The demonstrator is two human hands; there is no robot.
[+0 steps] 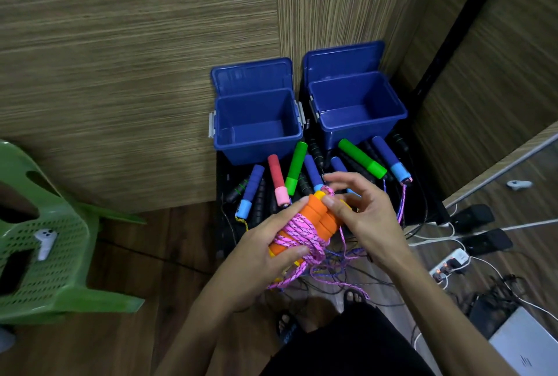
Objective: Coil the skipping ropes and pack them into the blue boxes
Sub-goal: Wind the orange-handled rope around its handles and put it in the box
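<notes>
Orange-handled skipping rope [317, 218], its pink cord wound around the paired handles, is held above the floor just in front of the loose ropes. Left hand [271, 250] grips the wound bundle from below; right hand [359, 209] curls over the handles' top end, apparently pinching the cord. Beyond, two blue boxes [256, 122] stand open against the wooden wall, loose handles [296, 167] touching their front edges.
</notes>
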